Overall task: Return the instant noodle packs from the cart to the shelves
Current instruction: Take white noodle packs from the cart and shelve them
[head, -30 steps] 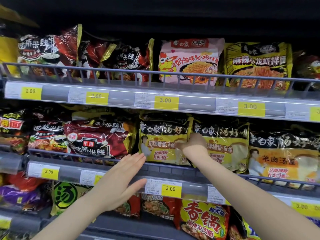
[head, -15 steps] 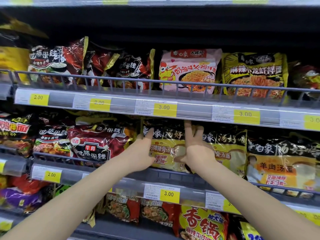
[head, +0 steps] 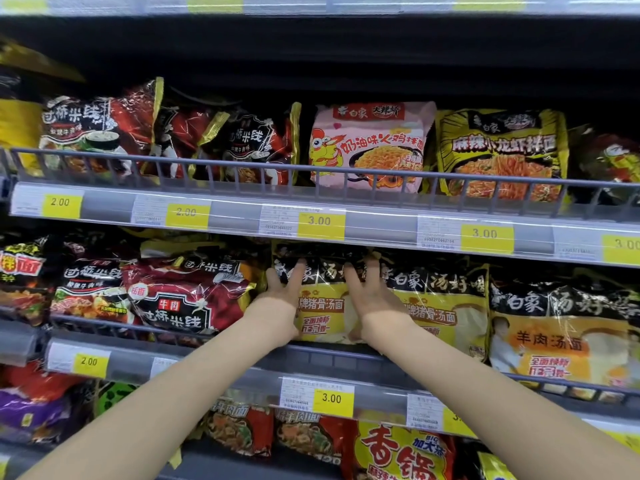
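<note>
Both hands, left (head: 282, 299) and right (head: 372, 299), press flat against the yellow noodle pack (head: 323, 308).

Bright, even store light on stocked shelves, with slight softness.

Light falls from above and in front; deep shadow fills the gap over the top packs (head: 374, 143). Glare streaks the price strip (head: 242, 216). Wide-angle bending curves the rails (head: 311, 169), and the edges blur.

both arms outstretched, left hand (head: 281, 299) and right hand (head: 372, 299) flat, fingers straight
</note>
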Demonstrator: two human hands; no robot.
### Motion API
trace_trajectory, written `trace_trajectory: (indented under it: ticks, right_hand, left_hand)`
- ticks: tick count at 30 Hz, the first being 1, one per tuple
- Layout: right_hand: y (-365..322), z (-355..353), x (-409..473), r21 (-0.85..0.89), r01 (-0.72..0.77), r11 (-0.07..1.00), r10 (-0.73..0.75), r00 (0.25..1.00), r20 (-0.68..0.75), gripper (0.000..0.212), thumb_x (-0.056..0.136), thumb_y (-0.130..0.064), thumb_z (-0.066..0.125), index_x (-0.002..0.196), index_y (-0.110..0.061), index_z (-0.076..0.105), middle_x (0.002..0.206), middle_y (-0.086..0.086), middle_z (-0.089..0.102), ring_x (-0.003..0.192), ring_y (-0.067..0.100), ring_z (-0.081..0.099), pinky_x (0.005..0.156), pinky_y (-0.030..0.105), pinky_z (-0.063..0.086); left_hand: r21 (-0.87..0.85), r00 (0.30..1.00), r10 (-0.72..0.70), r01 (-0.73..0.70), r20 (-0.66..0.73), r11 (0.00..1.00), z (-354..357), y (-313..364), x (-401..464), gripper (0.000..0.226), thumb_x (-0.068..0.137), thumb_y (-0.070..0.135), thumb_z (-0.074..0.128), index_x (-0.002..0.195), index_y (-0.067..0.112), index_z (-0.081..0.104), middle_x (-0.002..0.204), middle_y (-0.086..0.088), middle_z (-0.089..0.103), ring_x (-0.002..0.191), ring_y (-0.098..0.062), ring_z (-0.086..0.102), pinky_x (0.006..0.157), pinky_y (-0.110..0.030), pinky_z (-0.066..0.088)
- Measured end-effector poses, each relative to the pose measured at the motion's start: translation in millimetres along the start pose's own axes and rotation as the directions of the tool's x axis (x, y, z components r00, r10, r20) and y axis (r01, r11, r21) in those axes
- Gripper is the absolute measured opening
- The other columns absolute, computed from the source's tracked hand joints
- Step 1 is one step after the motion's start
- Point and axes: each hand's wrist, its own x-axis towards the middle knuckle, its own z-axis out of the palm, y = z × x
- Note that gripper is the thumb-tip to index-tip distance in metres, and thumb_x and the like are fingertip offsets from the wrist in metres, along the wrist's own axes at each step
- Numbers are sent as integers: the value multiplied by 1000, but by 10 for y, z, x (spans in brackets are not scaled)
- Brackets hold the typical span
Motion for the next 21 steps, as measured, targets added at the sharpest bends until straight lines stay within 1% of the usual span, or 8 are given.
trace_trajectory:
  ticks: [6, 10, 13, 15, 16, 17, 19, 21]
  right_hand:
    - [-30, 92, 47, -118, 34, 992, -42, 997, -59, 104, 69, -10, 80, 144, -17, 8, 147, 17, 6, 126, 36, 36, 89, 40, 48]
    - [3, 68, -9, -103, 24, 994, -31, 997, -67, 108, 68, -20, 82, 146, -20, 6, 148, 16, 5, 132, 35, 28, 94, 40, 46]
    - [15, 71, -165, -31, -8, 999, 3, 986, -169, 107, 70, -29, 80, 147, -21, 6, 145, 16, 13, 128, 33, 36, 93, 37, 46]
    - [-12, 70, -270, 93, -37, 995, 59, 968, -243, 94, 78, -28, 73, 146, -18, 9, 141, 16, 19, 117, 31, 48, 84, 34, 49]
    - [-35, 68, -296, 191, -67, 979, 113, 965, -238, 88, 81, -24, 69, 146, -17, 10, 141, 15, 20, 112, 31, 52, 80, 34, 50]
    - [-56, 63, -301, 305, -111, 946, 176, 965, -195, 85, 82, -20, 66, 146, -15, 10, 142, 16, 23, 109, 32, 54, 78, 34, 51]
    - [-88, 49, -264, 512, -224, 829, 275, 961, -23, 85, 84, -15, 62, 147, -12, 5, 143, 17, 30, 112, 32, 53, 81, 36, 51]
    - [-128, 12, -247, 611, -329, 720, 309, 940, 143, 81, 87, -16, 60, 147, -9, 7, 143, 17, 35, 119, 29, 50, 78, 29, 45]
  left_hand:
    - [55, 992, -126, 126, 7, 991, 13, 99, 81, 108, 78, 8, 65, 145, 30, -17, 147, -21, -2, 92, -33, 62, 75, -36, 55]
    - [23, 992, -126, 126, -9, 992, -5, 115, 29, 109, 79, 15, 67, 145, 30, -19, 146, -22, 0, 86, -31, 62, 75, -36, 56]
    - [-164, 990, -141, 143, 28, 976, -69, 112, -36, 112, 80, 21, 68, 143, 30, -25, 151, -26, -4, 86, -28, 59, 75, -29, 53]
    - [-347, 980, -185, 200, 75, 916, -91, 97, -28, 115, 81, 19, 68, 141, 28, -30, 153, -26, -3, 93, -30, 60, 66, -28, 52]
    - [-442, 970, -220, 244, 105, 863, -105, 96, -14, 115, 81, 18, 68, 141, 26, -30, 154, -26, 5, 96, -33, 61, 67, -30, 54]
    - [-519, 958, -256, 284, 126, 807, -122, 108, 11, 113, 82, 17, 68, 142, 21, -28, 152, -26, 14, 99, -37, 61, 77, -34, 54]
    - [-582, 938, -314, 338, 146, 739, -166, 126, 36, 99, 87, 15, 64, 146, 8, -16, 149, -27, 25, 115, -38, 53, 97, -37, 44]
    - [-643, 913, -359, 394, 193, 657, -178, 110, 67, 85, 88, 13, 61, 146, 0, 0, 141, -30, 37, 118, -36, 51, 95, -37, 41]
